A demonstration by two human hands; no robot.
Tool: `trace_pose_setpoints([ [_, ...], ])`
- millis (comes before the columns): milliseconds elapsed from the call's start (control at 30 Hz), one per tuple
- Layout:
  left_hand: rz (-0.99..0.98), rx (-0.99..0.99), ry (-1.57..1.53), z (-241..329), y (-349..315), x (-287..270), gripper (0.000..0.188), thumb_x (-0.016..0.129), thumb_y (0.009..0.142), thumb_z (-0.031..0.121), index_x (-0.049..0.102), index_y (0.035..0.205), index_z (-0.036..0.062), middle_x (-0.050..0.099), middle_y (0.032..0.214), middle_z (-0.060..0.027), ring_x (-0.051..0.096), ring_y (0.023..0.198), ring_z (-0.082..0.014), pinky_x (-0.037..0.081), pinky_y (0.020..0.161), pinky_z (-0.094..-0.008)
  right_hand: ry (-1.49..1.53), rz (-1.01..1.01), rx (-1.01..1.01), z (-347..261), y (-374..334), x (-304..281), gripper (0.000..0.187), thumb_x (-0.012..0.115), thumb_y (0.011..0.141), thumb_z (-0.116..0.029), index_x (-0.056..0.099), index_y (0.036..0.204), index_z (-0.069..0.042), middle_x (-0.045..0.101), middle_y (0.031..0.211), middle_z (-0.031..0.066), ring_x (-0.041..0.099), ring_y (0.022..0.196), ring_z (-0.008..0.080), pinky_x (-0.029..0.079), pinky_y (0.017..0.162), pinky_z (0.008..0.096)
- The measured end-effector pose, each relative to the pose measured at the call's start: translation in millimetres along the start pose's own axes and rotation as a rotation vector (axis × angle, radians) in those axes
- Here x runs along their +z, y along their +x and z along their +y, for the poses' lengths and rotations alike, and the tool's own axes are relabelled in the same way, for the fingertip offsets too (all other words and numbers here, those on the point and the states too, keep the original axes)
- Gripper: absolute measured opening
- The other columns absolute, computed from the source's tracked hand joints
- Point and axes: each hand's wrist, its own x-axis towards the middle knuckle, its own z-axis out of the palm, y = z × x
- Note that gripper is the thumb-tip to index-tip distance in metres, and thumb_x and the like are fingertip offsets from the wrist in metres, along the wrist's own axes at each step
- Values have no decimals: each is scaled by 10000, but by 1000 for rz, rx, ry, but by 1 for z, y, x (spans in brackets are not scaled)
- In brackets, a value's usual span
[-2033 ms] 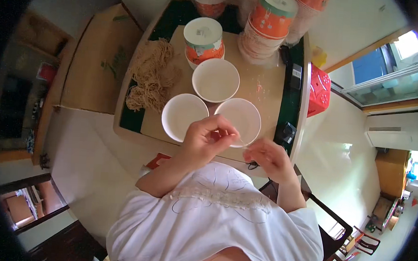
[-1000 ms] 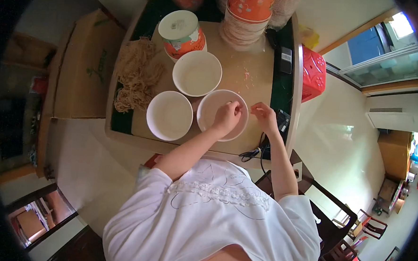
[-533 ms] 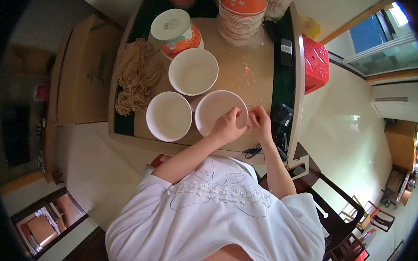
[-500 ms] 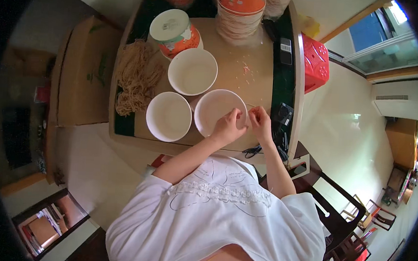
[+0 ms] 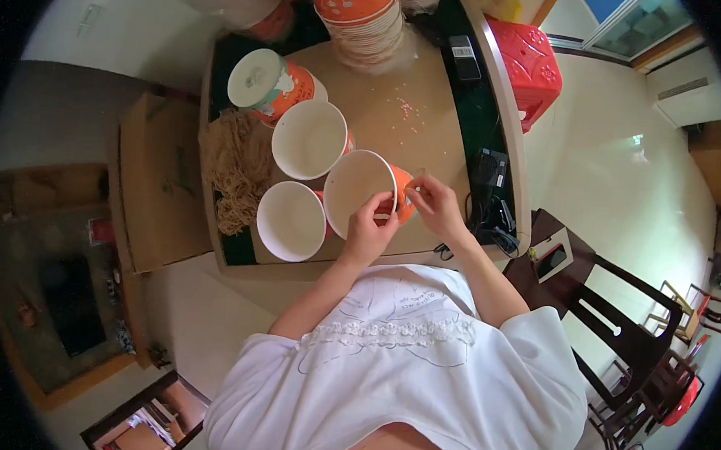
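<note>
The nearest right of three open paper buckets (image 5: 352,190), white inside and orange outside, tips slightly so its printed right side shows. On its near rim my left hand (image 5: 370,230) is closed, thumb and fingers gripping the edge. Against that orange side my right hand (image 5: 435,203) pinches thumb and forefinger together; what lies between them is too small to make out. Beside the left hand stands a second open bucket (image 5: 290,221). The third open bucket (image 5: 309,139) is behind these two.
A bundle of brown twine (image 5: 237,170) lies at the table's left. Behind it is a lidded bucket (image 5: 258,81). Farther back rises a stack of nested buckets (image 5: 358,29). Black devices and cables (image 5: 491,171) line the right edge. A red stool (image 5: 524,66) stands beyond.
The view has shifted. The front right bucket has tilted, showing its orange side. My left hand has gone from beside my right hand to the bucket's rim; my right hand has come against its side.
</note>
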Motion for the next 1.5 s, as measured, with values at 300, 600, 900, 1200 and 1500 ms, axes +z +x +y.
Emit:
trace_pose_setpoints([
  [300,-33,-92,-146,-7,-5,-5,336,570,813,-4,537,1147,-28,638,1004,-121,653,877,-203,549,739,-292,196,-112,-39,2,-2,6,131,501,914,-109,527,859,7,512,741,22,465,695,81,418,585,231],
  [600,-43,-47,-193,20,-2,-7,493,549,836,-37,406,1303,30,598,983,-86,599,883,-133,506,782,-255,204,-148,-89,0,-3,4,87,532,896,-79,544,899,7,567,805,57,536,767,99,474,666,257],
  [900,-15,-152,-307,-6,7,-12,314,591,835,1,543,1145,4,638,962,-116,628,864,-141,506,772,-252,-32,19,-253,-16,-8,6,71,563,830,-59,581,869,-3,597,797,158,591,703,299,477,633,342],
  [1200,14,125,116,25,5,-9,216,588,825,-5,654,1027,38,613,953,-91,632,789,-176,530,681,-266,13,-186,-114,-30,-10,-5,77,546,857,-58,575,885,8,586,725,123,524,640,181,440,605,294],
  [1500,-68,390,430,21,9,-20,263,647,717,-22,670,964,65,615,902,-88,617,788,-266,513,682,-350,-24,-368,-106,-24,-5,-17,130,569,840,-73,596,926,21,621,787,165,573,680,220,463,657,320],
])
